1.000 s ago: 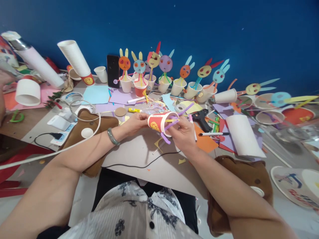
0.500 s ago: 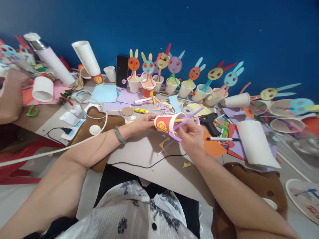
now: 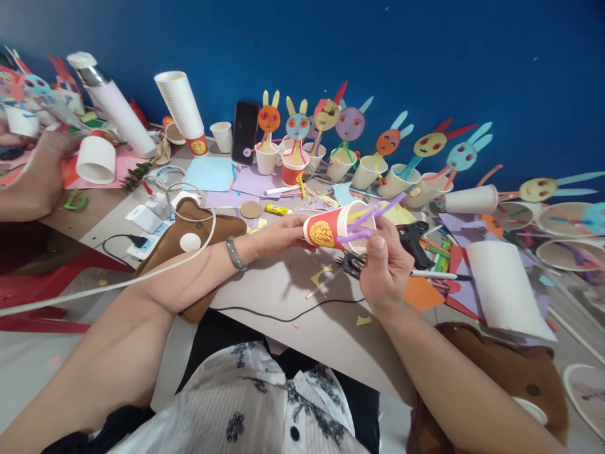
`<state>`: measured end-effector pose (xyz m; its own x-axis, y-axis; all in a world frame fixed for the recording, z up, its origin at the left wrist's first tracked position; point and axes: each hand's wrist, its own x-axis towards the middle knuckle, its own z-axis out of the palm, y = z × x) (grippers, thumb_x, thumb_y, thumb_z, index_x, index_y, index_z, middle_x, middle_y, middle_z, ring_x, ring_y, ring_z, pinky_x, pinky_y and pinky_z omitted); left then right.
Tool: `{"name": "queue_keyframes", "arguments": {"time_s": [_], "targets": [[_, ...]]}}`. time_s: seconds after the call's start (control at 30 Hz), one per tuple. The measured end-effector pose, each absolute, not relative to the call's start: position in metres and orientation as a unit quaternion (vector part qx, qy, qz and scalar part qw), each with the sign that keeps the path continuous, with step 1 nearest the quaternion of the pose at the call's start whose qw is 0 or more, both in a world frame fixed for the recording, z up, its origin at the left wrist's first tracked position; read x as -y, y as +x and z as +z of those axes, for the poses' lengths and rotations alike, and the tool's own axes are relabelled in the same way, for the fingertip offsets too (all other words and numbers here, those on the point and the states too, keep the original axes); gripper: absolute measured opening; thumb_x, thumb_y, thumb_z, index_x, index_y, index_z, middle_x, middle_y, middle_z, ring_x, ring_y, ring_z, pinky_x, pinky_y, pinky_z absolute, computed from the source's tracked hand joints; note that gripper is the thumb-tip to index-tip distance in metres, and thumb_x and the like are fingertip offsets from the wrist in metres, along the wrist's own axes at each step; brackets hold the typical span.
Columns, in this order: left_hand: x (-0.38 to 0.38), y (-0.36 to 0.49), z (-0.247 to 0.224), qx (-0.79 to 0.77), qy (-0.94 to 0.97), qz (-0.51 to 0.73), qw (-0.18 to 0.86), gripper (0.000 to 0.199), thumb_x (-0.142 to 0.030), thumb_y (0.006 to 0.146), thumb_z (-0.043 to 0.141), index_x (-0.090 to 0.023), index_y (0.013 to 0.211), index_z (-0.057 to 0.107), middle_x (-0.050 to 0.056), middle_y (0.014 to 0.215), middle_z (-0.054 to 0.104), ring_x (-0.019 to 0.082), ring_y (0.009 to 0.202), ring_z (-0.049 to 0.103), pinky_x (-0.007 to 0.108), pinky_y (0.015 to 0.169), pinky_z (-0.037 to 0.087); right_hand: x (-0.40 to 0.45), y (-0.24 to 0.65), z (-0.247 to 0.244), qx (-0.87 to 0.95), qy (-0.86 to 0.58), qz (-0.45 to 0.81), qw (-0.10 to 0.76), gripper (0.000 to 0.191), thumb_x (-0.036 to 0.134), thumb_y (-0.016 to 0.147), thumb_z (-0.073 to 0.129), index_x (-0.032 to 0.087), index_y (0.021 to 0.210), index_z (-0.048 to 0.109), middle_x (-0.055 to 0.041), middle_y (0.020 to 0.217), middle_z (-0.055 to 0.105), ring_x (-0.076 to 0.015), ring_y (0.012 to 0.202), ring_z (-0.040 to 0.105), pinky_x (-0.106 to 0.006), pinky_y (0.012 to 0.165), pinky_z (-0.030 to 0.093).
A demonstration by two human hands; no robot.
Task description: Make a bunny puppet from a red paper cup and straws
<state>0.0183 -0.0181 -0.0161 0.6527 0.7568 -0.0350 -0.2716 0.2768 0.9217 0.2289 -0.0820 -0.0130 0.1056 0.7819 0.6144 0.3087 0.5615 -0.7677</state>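
My left hand [image 3: 288,236] holds a red and white paper cup [image 3: 326,229] by its base, tilted with its mouth to the right. Purple and yellow strips [image 3: 366,221] stick out of the mouth. My right hand [image 3: 385,268] is at the cup's rim, its fingers partly hidden behind the cup and its thumb raised. Dark-handled scissors [image 3: 350,265] show just left of it, below the cup. Behind the cup stands a row of paper cups bearing rabbit faces, among them an orange face [image 3: 269,118] and a purple face [image 3: 350,124].
A black glue gun [image 3: 416,244] and a marker [image 3: 439,275] lie to the right, near a white roll [image 3: 505,287]. Stacked cups [image 3: 182,107], a phone [image 3: 246,132] and a power strip [image 3: 151,239] are on the left. Another person's arm [image 3: 35,183] rests at far left.
The cup has turned so that more of its mouth and the strips show. My right hand has shifted right and down from the strips, and the scissors now show beside it. The view has shifted slightly.
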Motion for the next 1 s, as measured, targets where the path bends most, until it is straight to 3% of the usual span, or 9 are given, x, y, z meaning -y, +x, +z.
{"name": "queue_keyframes", "arguments": {"time_s": [0.1,0.2,0.33,0.43,0.53,0.67,0.77,0.87,1.0], "targets": [[0.016,0.018,-0.015,-0.251,0.469,0.349,0.772,0.046,-0.050,0.074,0.096,-0.017,0.102,0.080,0.009,0.103,0.078,0.017,0.090,0.071,0.032,0.084,0.058,0.081,0.227,-0.013,0.620,-0.397,0.212,0.642,0.033,0.064,0.098,0.068,0.035,0.112,0.069,-0.0104,0.142,0.068,-0.0326,0.131,0.065,-0.058,0.112,0.051],[0.016,0.018,-0.013,-0.245,0.450,0.349,0.785,0.046,-0.053,0.075,0.095,-0.016,0.097,0.079,0.009,0.098,0.078,0.016,0.084,0.070,0.034,0.085,0.059,0.078,0.224,-0.015,0.600,-0.332,0.282,0.671,0.058,0.063,0.079,0.089,0.038,0.121,0.057,-0.0077,0.150,0.062,-0.0276,0.125,0.068,-0.052,0.107,0.057],[0.021,0.019,-0.013,-0.214,0.448,0.305,0.813,0.048,-0.053,0.073,0.096,-0.016,0.098,0.079,0.008,0.094,0.077,0.015,0.080,0.070,0.033,0.081,0.060,0.077,0.222,-0.020,0.584,-0.366,0.371,0.623,0.088,0.061,0.061,0.101,0.035,0.132,0.057,-0.0105,0.144,0.066,-0.0315,0.136,0.064,-0.052,0.111,0.057],[0.027,0.021,-0.016,-0.195,0.458,0.263,0.826,0.049,-0.056,0.073,0.096,-0.016,0.096,0.079,0.009,0.090,0.077,0.017,0.080,0.071,0.033,0.080,0.060,0.080,0.222,-0.021,0.578,-0.416,0.464,0.527,0.098,0.057,0.051,0.105,0.029,0.135,0.064,-0.0119,0.127,0.076,-0.0353,0.122,0.072,-0.055,0.107,0.061],[0.031,0.025,-0.021,-0.181,0.466,0.233,0.834,0.049,-0.059,0.076,0.093,-0.016,0.095,0.078,0.011,0.093,0.078,0.020,0.085,0.073,0.038,0.085,0.061,0.083,0.221,-0.019,0.595,-0.409,0.494,0.485,0.087,0.056,0.051,0.105,0.027,0.126,0.073,-0.0111,0.118,0.081,-0.0376,0.117,0.075,-0.060,0.111,0.059],[0.033,0.031,-0.029,-0.182,0.457,0.218,0.843,0.049,-0.057,0.078,0.091,-0.016,0.100,0.077,0.012,0.098,0.079,0.022,0.090,0.074,0.038,0.087,0.061,0.085,0.218,-0.022,0.573,-0.385,0.512,0.512,0.062,0.056,0.067,0.099,0.027,0.118,0.079,-0.0104,0.128,0.080,-0.0361,0.123,0.075,-0.061,0.117,0.056],[0.034,0.034,-0.030,-0.192,0.436,0.212,0.854,0.048,-0.055,0.079,0.091,-0.016,0.104,0.077,0.010,0.095,0.077,0.019,0.087,0.072,0.036,0.085,0.060,0.084,0.218,-0.027,0.533,-0.400,0.523,0.532,0.057,0.050,0.069,0.099,0.028,0.119,0.080,-0.0087,0.128,0.081,-0.0336,0.123,0.076,-0.058,0.116,0.058],[0.035,0.036,-0.027,-0.199,0.410,0.212,0.864,0.051,-0.056,0.076,0.093,-0.015,0.102,0.077,0.008,0.089,0.076,0.016,0.080,0.070,0.033,0.082,0.059,0.084,0.217,-0.028,0.505,-0.416,0.522,0.548,0.055,0.049,0.066,0.100,0.029,0.114,0.081,-0.0063,0.121,0.083,-0.0314,0.115,0.078,-0.054,0.109,0.063],[0.035,0.037,-0.023,-0.201,0.394,0.209,0.872,0.053,-0.055,0.071,0.098,-0.014,0.098,0.077,0.006,0.082,0.075,0.014,0.073,0.069,0.029,0.076,0.058,0.081,0.211,-0.022,0.461,-0.425,0.532,0.568,0.056,0.055,0.061,0.101,0.027,0.105,0.081,-0.0045,0.102,0.084,-0.0299,0.095,0.079,-0.048,0.087,0.069]]}}
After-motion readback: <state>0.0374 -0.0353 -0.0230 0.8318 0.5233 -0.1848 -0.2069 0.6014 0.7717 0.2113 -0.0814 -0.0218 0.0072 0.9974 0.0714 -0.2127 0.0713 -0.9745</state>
